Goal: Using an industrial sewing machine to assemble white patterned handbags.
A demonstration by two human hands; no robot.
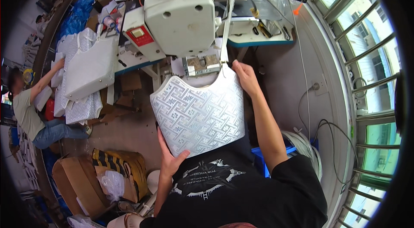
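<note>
Two bare hands are closed on one white quilted fabric panel (197,114), stitched with a woven lattice pattern and cut with a scooped top edge, which is held spread out flat just below the white industrial sewing machine (179,10). Far left of that machine, another person (30,109) in a pale shirt and blue trousers is seen reaching toward a pile of similar white quilted pieces (79,77), some of them draped over the edge of the machine's table. Below and left of the machine, an open brown cardboard box (79,182) with clear plastic in it is seen on the floor.

The left hand (171,159) is curled around the panel's lower left corner, the thumb laid over the front and the fingers hidden behind it, probably so that the piece is kept taut and level. The panel's top edge is brought right up to the metal presser clamp (201,65) under the machine head, seemingly to line it up there. The right hand (244,77) is pinched on the panel's upper right corner, just beside the clamp, likely for steering that corner. Right of the machine, a barred window (366,81) is seen, with a blue plastic crate (267,161) low beside it.
</note>
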